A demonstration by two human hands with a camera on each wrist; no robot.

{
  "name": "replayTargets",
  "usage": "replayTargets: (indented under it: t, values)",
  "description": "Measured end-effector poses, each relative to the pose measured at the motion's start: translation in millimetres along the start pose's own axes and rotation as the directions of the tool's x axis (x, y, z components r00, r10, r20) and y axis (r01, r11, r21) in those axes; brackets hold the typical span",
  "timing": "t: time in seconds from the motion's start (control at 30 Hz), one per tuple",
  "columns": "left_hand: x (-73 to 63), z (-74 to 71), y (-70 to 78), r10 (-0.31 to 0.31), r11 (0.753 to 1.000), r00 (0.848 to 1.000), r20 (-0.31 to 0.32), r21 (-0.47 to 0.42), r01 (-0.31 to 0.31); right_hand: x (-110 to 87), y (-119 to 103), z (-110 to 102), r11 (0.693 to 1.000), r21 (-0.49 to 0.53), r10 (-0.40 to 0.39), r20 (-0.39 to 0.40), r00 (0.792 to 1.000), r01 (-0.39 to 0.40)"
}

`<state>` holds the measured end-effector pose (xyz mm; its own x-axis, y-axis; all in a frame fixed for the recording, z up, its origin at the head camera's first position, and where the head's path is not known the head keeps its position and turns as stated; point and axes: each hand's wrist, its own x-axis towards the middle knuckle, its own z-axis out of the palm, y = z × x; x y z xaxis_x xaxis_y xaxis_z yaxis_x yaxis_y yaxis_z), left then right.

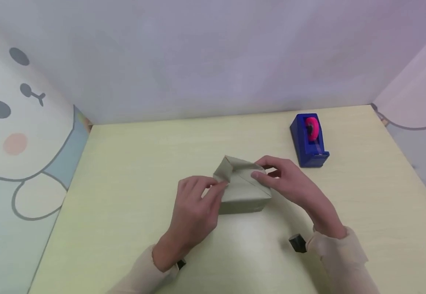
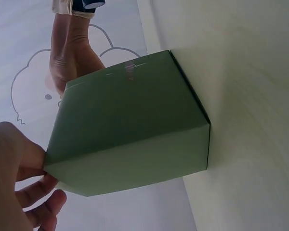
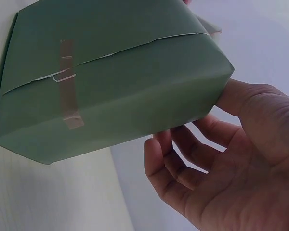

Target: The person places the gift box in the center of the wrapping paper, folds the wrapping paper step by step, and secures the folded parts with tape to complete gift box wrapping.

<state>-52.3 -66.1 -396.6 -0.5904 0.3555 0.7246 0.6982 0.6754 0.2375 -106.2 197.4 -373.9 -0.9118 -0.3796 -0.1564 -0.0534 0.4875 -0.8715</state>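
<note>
A box wrapped in green paper (image 1: 244,204) stands on the table, with a folded flap (image 1: 223,169) rising at its upper left. My left hand (image 1: 198,202) pinches this flap between thumb and fingers. At the upper right edge my right hand (image 1: 293,181) holds the wrapped box, thumb on the folded paper top and fingers behind. In the right wrist view a strip of clear tape (image 3: 70,91) crosses a paper seam on the box's side. The left wrist view shows the left hand (image 2: 19,178) at one corner of the box (image 2: 130,110).
A blue tape dispenser (image 1: 305,143) with a pink core (image 1: 312,128) stands on the pale table (image 1: 132,163) at the back right. Pale curtain-like walls, partly printed with a cartoon face (image 1: 22,94), surround the table's back and sides.
</note>
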Motion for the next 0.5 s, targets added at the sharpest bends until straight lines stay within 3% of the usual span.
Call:
replayTargets:
  t: [0.13,0.37,0.5]
  values:
    - [2.1,-1.9,-4.9,0.082,0.997,0.996,0.046,0.012,-0.083,0.8,0.8,-1.0,1.000,-0.008,-0.023,0.002,1.000,0.023]
    - [-2.3,-6.0,-5.8,0.164,0.983,0.978,0.131,0.063,-0.174,1.3,2.5,-1.7,1.000,0.003,-0.020,0.017,1.000,0.020]
    - [-8.4,-11.0,-5.1,0.194,0.978,0.976,0.099,0.062,-0.201,1.5,3.0,-1.4,1.000,-0.004,-0.023,0.012,1.000,0.023]
